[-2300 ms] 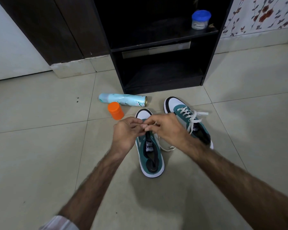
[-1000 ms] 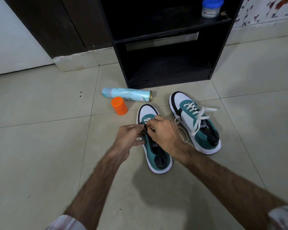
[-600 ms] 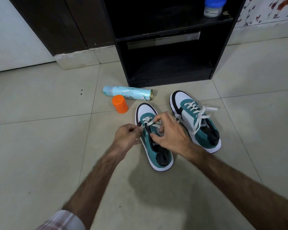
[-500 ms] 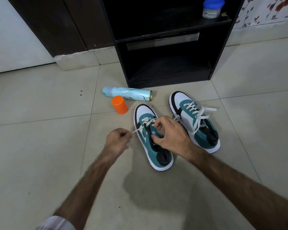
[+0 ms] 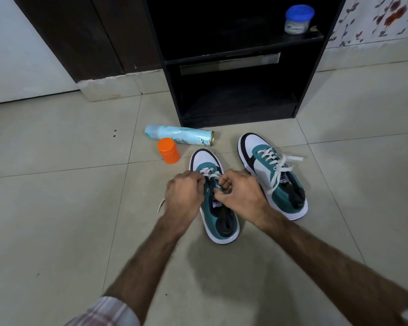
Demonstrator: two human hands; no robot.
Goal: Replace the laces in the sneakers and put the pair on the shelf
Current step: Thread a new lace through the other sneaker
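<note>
Lacing the left sneaker on the floor beside its laced mate: left hand and right hand, fingers curled, appear to pinch the white lace at the lower eyelets. Each crossing is best drawn snug and both ends kept even; one loose end trails leftward.

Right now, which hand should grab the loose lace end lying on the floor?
Left. The loose lace end lies just outside the left hand, while the right hand sits across the sneaker, farther away.
</note>
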